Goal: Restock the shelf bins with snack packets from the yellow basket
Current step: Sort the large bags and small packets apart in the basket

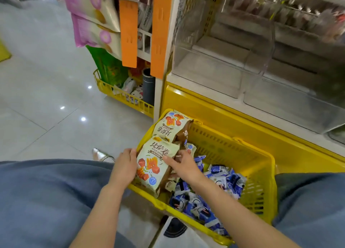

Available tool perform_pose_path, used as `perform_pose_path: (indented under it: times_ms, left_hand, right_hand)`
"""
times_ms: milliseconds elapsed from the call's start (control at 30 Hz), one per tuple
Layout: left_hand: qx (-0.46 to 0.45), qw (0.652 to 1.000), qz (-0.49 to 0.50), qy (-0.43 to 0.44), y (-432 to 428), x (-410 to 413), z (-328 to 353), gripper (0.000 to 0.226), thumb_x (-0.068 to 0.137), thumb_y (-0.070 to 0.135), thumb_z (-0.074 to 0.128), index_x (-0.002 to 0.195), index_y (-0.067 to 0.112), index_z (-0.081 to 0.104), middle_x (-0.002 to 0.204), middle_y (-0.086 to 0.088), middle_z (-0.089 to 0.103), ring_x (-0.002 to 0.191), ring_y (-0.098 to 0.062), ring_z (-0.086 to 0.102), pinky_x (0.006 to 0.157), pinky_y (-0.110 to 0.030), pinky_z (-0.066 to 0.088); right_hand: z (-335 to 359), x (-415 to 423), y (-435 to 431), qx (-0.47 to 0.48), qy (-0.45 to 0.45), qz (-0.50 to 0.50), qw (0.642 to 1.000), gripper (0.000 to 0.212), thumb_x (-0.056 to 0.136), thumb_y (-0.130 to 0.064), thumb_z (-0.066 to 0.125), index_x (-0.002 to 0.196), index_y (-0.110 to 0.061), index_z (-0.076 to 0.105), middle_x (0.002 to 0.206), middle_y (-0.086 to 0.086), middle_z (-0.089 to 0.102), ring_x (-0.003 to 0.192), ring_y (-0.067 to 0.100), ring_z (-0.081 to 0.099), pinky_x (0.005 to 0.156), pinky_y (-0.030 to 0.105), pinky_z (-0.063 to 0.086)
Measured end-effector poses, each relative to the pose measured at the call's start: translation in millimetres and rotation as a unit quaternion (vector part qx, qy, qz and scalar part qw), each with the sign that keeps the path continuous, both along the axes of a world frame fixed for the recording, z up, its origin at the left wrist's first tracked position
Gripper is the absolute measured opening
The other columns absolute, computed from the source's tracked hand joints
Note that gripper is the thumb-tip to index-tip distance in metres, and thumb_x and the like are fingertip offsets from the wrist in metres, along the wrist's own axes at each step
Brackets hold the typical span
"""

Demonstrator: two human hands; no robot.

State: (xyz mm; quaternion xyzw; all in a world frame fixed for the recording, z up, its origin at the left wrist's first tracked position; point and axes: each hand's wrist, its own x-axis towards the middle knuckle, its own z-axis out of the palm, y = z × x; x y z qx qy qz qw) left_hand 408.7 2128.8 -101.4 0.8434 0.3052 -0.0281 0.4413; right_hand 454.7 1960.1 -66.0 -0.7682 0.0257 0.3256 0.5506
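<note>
the yellow basket (242, 154) is of hard plastic, rectangular, with slotted walls. it stands on the glossy grey tiled floor (46, 98), at 5 o'clock of the view, against the yellow base of the shelf (224, 121).

inside it, on the 9 o'clock side, a cream packet (153, 165) stands on its edge. it is a flat pillow-shaped bag of smooth printed film, with orange-red cubes pictured on the front. a second cream packet (168, 124) of the same print leans behind it at 12 o'clock. toward 4 o'clock lies a loose heap of small blue and white packets (224, 178), shiny and crinkled.

the shelf bins (214, 61) at 2 o'clock are of clear hard plastic, box-shaped with rounded corners.

both forearms reach down between the knees in blue cloth. the left hand (125, 165) is at the 9 o'clock edge of the near cream packet, palm turned inward, its fingers curled around this edge, so its grip is closed on the packet. the right hand (183, 165) is at the 2 o'clock corner of the same packet, thumb flat on the printed front and fingers bent over the top edge, so its grip also holds the packet.
</note>
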Motion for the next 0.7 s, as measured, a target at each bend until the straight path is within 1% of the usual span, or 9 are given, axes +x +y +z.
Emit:
perform_pose_path:
  times_ms: [67, 133, 200, 333, 433, 467, 533, 600, 700]
  left_hand:
    - [-0.024, 0.999, 0.023, 0.024, 0.1, 1.0, -12.8, 0.039, 0.101, 0.024, 0.028, 0.109, -0.003, 0.056, 0.111, -0.023, 0.059, 0.094, -0.028, 0.051, 0.076, -0.028, 0.031]
    - [-0.021, 0.999, 0.032, 0.023, 1.0, 2.5, -22.2, 0.037, 0.101, 0.022, 0.031, 0.103, -0.003, 0.058, 0.105, -0.024, 0.061, 0.084, -0.025, 0.051, 0.071, -0.027, 0.032]
    - [-0.014, 0.999, 0.045, 0.017, 2.9, 6.0, -28.6, 0.034, 0.100, 0.022, 0.032, 0.094, 0.000, 0.058, 0.100, -0.023, 0.061, 0.079, -0.021, 0.047, 0.068, -0.029, 0.032]
    - [0.002, 0.998, 0.056, 0.030, 2.5, 13.4, -34.0, 0.033, 0.100, 0.026, 0.030, 0.089, 0.006, 0.054, 0.096, -0.017, 0.060, 0.080, -0.022, 0.051, 0.068, -0.033, 0.035]
    - [-0.023, 0.997, 0.046, 0.053, 5.1, 15.6, -30.4, 0.034, 0.100, 0.026, 0.029, 0.097, 0.004, 0.054, 0.101, -0.019, 0.060, 0.083, -0.023, 0.052, 0.070, -0.033, 0.038]
    - [-0.025, 0.997, 0.043, 0.061, 5.7, 16.2, -26.1, 0.034, 0.100, 0.025, 0.029, 0.102, 0.002, 0.054, 0.106, -0.020, 0.059, 0.086, -0.024, 0.052, 0.073, -0.034, 0.038]
    - [0.010, 0.997, 0.038, 0.061, 3.1, 17.0, -14.1, 0.033, 0.100, 0.025, 0.031, 0.115, 0.003, 0.051, 0.117, -0.020, 0.053, 0.100, -0.029, 0.051, 0.085, -0.039, 0.040]
    - [0.095, 0.995, 0.042, -0.002, -6.0, 15.6, 1.5, 0.031, 0.098, 0.024, 0.036, 0.122, 0.009, 0.048, 0.121, -0.016, 0.049, 0.111, -0.030, 0.046, 0.094, -0.042, 0.036]
    - [0.129, 0.975, 0.026, -0.181, -33.7, 11.7, 30.1, 0.021, 0.095, 0.020, 0.040, 0.114, 0.017, 0.049, 0.108, 0.000, 0.047, 0.102, -0.016, 0.044, 0.086, -0.032, 0.040]
  right_hand:
    - [-11.0, -2.8, 9.8, -0.045, 0.018, 0.039, 0.998, 0.051, 0.089, -0.032, 0.061, 0.130, -0.010, 0.040, 0.126, 0.007, 0.055, 0.105, 0.022, 0.060, 0.072, 0.032, 0.058]
    - [-21.3, -3.3, 13.5, -0.106, -0.003, 0.063, 0.992, 0.061, 0.090, -0.038, 0.058, 0.137, -0.007, 0.034, 0.134, 0.010, 0.050, 0.114, 0.026, 0.056, 0.085, 0.038, 0.055]
    - [-29.3, -2.3, 15.3, -0.142, -0.065, 0.063, 0.986, 0.063, 0.090, -0.039, 0.058, 0.137, -0.004, 0.033, 0.136, 0.011, 0.047, 0.121, 0.025, 0.050, 0.099, 0.040, 0.046]
    - [-34.9, -4.8, 16.7, -0.093, -0.160, 0.032, 0.982, 0.050, 0.089, -0.030, 0.061, 0.129, -0.011, 0.039, 0.131, 0.005, 0.049, 0.121, 0.017, 0.049, 0.103, 0.036, 0.042]
    - [-37.2, -7.5, 10.1, -0.037, -0.142, 0.057, 0.987, 0.036, 0.092, -0.028, 0.057, 0.124, -0.020, 0.043, 0.128, -0.003, 0.053, 0.120, 0.013, 0.052, 0.102, 0.034, 0.045]
    - [-38.0, -8.7, 3.6, -0.038, -0.143, 0.075, 0.986, 0.032, 0.094, -0.031, 0.053, 0.123, -0.026, 0.042, 0.127, -0.008, 0.052, 0.116, 0.008, 0.054, 0.098, 0.029, 0.047]
    - [-40.0, -9.8, -17.3, -0.077, -0.165, 0.118, 0.976, 0.045, 0.094, -0.042, 0.046, 0.136, -0.031, 0.032, 0.128, -0.016, 0.045, 0.103, -0.008, 0.053, 0.082, 0.013, 0.048]
    - [-43.4, -6.6, -48.5, -0.131, -0.194, 0.121, 0.965, 0.054, 0.093, -0.046, 0.044, 0.141, -0.028, 0.027, 0.130, -0.018, 0.040, 0.098, -0.018, 0.048, 0.075, 0.005, 0.043]
    - [-54.6, 2.2, -106.9, -0.225, -0.226, 0.100, 0.943, 0.048, 0.095, -0.036, 0.047, 0.138, -0.020, 0.034, 0.138, -0.006, 0.043, 0.116, 0.001, 0.047, 0.093, 0.017, 0.041]
